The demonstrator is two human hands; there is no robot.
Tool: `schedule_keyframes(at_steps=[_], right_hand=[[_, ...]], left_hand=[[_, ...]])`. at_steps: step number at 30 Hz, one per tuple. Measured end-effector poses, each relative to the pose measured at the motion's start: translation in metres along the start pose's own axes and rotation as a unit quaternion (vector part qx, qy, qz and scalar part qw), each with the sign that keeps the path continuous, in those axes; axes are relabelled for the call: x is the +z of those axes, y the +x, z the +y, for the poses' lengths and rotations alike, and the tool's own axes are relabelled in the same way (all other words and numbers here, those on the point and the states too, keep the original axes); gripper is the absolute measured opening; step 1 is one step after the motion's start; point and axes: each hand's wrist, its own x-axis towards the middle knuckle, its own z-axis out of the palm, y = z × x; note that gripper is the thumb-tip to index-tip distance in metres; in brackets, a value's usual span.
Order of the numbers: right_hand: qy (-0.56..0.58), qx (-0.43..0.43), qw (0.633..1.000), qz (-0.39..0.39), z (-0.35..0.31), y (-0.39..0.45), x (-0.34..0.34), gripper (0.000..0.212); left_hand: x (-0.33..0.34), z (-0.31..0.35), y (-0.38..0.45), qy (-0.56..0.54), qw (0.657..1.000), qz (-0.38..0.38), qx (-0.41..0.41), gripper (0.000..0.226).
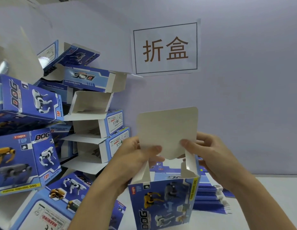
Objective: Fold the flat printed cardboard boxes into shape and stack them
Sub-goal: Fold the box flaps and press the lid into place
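both hands, left hand [136, 156] and right hand [209, 153], pinch box flap [167, 131]; folded boxes [49, 123] crowd left, flat stack [211, 196] seemingly behind.

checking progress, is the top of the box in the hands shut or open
Open: the box stands upright, its lid flap raised, pinched by both thumbs, side flaps unfolded.

A blue printed box [162, 203] with robot-dog pictures stands upright, its top open, white lid flap [167, 130] raised and side flaps up. Left of it, folded boxes [88, 113] of the same print lie piled crookedly. Right of it, behind, sits a stack of flat boxes [211, 198].
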Motion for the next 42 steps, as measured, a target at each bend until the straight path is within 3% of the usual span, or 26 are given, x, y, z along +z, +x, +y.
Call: schedule_keyframes(at_steps=[3, 6, 11, 15, 19, 27, 34, 38, 40, 42], right_hand=[[-0.049, -0.006, 0.999, -0.008, -0.007, -0.001, 0.003, 0.028], [-0.109, 0.015, 0.994, -0.007, -0.009, -0.001, 0.008, 0.011], [-0.106, -0.001, 0.993, 0.047, -0.006, -0.002, 0.016, 0.013], [-0.083, -0.026, 0.994, 0.069, -0.003, -0.001, 0.019, 0.035], [-0.051, -0.057, 0.995, 0.062, -0.003, -0.001, 0.022, 0.044], [0.012, -0.064, 0.996, 0.056, 0.001, 0.000, 0.020, 0.032], [-0.001, -0.074, 0.997, 0.013, -0.002, 0.001, 0.016, 0.028], [0.007, -0.061, 0.998, 0.031, 0.003, 0.002, 0.017, 0.036], [0.029, -0.051, 0.997, 0.056, 0.006, 0.003, 0.020, 0.038], [0.058, -0.038, 0.994, 0.089, 0.009, 0.005, 0.018, 0.039]], left_hand=[[-0.006, 0.000, 0.000, 0.118, 0.993, -0.006, 0.024, 0.011], [-0.005, 0.001, 0.001, 0.167, 0.985, 0.012, 0.047, 0.015], [0.000, -0.003, 0.004, 0.152, 0.985, 0.033, 0.070, 0.013], [0.004, -0.001, 0.004, 0.112, 0.990, 0.048, 0.067, 0.011], [0.003, -0.003, 0.002, 0.124, 0.987, 0.064, 0.081, 0.008], [-0.001, -0.001, 0.001, 0.133, 0.986, 0.035, 0.092, 0.015], [-0.006, 0.002, -0.001, 0.083, 0.989, -0.023, 0.122, 0.030], [-0.002, -0.001, 0.000, 0.122, 0.983, 0.018, 0.135, 0.021], [-0.003, -0.002, 0.000, 0.057, 0.991, 0.047, 0.107, 0.015], [-0.007, 0.000, -0.001, -0.089, 0.994, 0.001, 0.066, 0.022]])
